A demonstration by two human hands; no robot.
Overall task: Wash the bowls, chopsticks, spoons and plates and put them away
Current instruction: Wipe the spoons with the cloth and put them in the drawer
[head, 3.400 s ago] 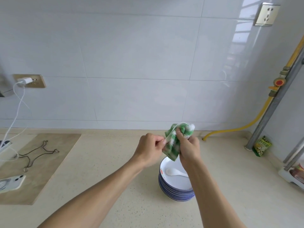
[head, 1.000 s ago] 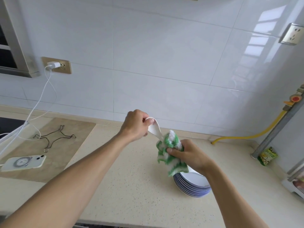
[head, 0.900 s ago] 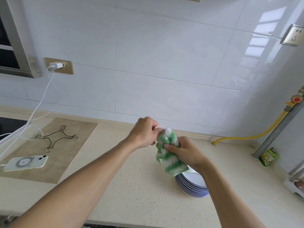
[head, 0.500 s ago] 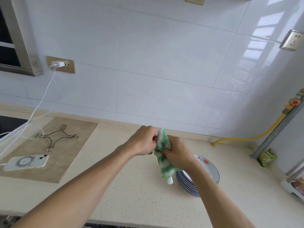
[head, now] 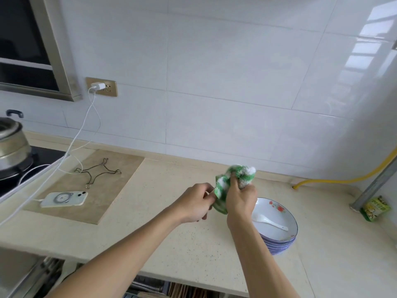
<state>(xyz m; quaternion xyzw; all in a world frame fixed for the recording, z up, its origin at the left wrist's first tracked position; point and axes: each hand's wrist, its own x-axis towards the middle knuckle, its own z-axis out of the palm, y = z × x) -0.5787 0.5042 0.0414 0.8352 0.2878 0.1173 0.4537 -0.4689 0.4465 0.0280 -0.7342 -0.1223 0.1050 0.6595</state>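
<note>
My right hand (head: 239, 200) grips a bunched green and white dishcloth (head: 243, 174) above the beige counter (head: 171, 233). My left hand (head: 196, 202) is right beside it, fingers curled and pinching the end of a white spoon that is almost wholly wrapped in the cloth. Just right of my hands stands a stack of blue-rimmed plates (head: 285, 238) with a red flower print. A second white spoon (head: 268, 221) lies in the top plate.
A phone (head: 64, 198) on a white charging cable lies on a tan mat beside a wire trivet (head: 97, 173). A metal pot (head: 11, 145) sits on the stove at far left. A yellow hose (head: 343, 180) and green packet (head: 374, 208) are at the right wall.
The spoon tip that stuck out below the cloth half a second ago is now hidden. My right hand has drawn the cloth upward along the spoon. The plate and its spoon are now uncovered.
</note>
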